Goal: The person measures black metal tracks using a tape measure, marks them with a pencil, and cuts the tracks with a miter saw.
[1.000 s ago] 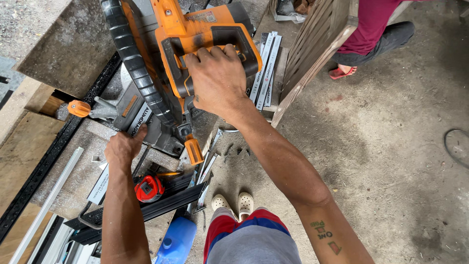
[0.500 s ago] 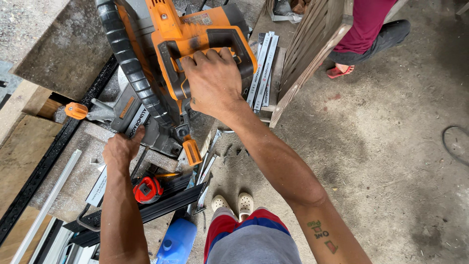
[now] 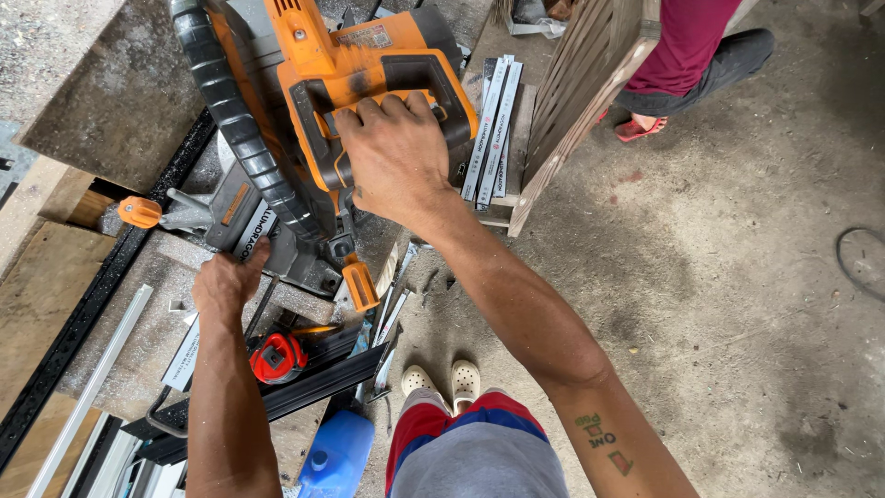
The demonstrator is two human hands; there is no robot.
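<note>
Gripping saw handle (image 3: 383, 88): right hand (image 3: 396, 157) | left hand (image 3: 228, 281) pressing strip | tape measure (image 3: 277, 358) near

Right hand (image 3: 398, 152) on the miter saw handle (image 3: 406, 78); left hand (image 3: 229, 281) on the saw base (image 3: 249, 217), left of it; tape measure (image 3: 278, 358) below the left hand; metal profiles (image 3: 493, 124) right of the saw.

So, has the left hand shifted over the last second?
No: the left hand stays at the saw's base, just above the red tape measure, as before.
</note>
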